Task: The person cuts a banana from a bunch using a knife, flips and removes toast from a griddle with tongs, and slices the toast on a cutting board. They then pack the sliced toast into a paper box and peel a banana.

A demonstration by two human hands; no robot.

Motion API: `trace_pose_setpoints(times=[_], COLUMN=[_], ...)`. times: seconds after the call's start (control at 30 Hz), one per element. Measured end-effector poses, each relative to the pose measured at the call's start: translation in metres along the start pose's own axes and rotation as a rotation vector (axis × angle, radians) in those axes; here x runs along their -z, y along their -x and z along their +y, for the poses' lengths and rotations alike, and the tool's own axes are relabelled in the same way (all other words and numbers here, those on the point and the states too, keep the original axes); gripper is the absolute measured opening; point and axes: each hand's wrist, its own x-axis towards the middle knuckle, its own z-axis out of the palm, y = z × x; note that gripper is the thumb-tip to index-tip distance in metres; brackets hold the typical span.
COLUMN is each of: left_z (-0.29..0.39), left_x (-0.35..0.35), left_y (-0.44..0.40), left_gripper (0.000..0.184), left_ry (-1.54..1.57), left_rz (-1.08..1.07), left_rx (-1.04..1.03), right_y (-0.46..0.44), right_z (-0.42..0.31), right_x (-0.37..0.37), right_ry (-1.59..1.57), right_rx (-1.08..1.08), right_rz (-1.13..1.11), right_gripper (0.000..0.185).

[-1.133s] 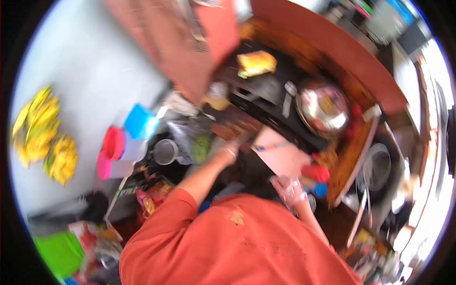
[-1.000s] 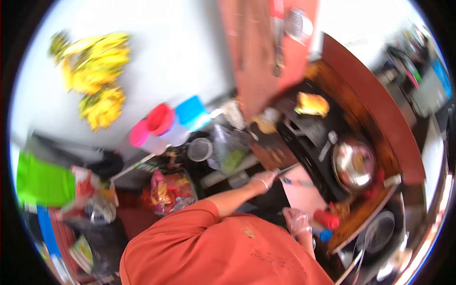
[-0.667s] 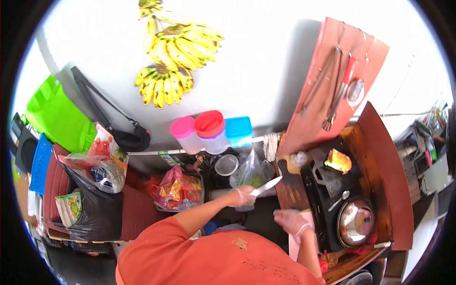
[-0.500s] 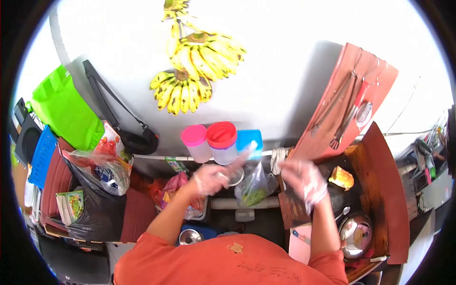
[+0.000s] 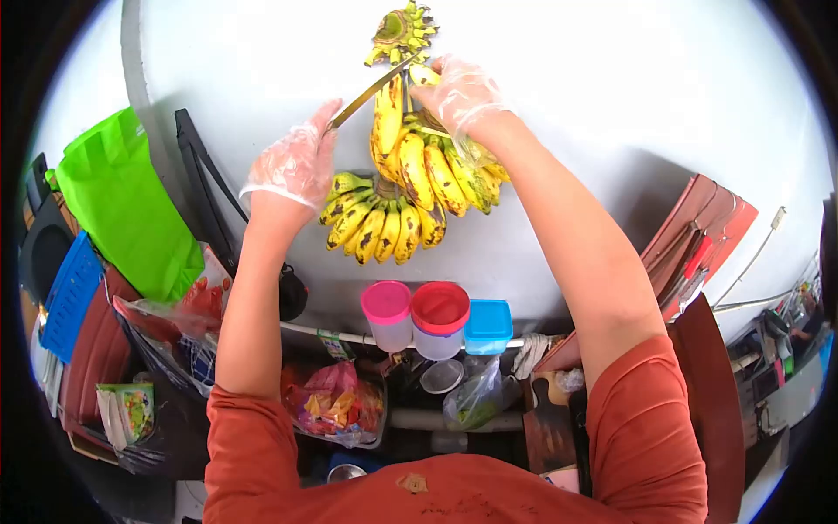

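My left hand, in a clear plastic glove, is wrapped around a knife. Its blade slants up to the right, the tip close to the stems under the top cut cluster of the hanging bananas. On the other side, my gloved right hand has its fingers closed on a yellow banana near the tip of the blade. Below both hands hang a large bunch of spotted bananas and a lower bunch, against the white wall.
Pink-lidded and red-lidded tubs stand beside a blue container under the bananas. A green bag is at left. A reddish board with hanging utensils leans at right. A plastic bag of greens hangs below.
Both hands have risen from above the counter to the hanging bananas. My right hand has taken hold of a banana, and the knife in my left hand is now beside the stems. The view has tilted up.
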Motion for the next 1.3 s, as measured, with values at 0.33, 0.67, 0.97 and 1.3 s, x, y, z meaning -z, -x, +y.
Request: trace_pose_setpoints(times=[0.33,0.67,0.97,1.3], left_z=[-0.007,-0.002,0.061,0.252], left_x=[-0.051,-0.043,0.055,0.025], left_y=[-0.148,-0.189,-0.171,0.010], left_gripper=[0.049,0.031,0.033,0.035], left_ry=[0.539,0.848,0.280,1.124], left_rz=[0.113,-0.154,0.183,-0.316], left_rx=[0.145,0.085,-0.377,-0.404], right_y=[-0.019,-0.025,0.016,0.333], right_z=[0.009,0.016,0.002,0.055], right_x=[-0.008,-0.002,0.057,0.138], right_ry=[-0.025,0.006,-0.316,-1.354], right_rx=[0.062,0.296,0.493,-0.223], right_rz=[0.016,0.168,0.602,0.071], right_gripper=[0.046,0.044,0.038,0.036])
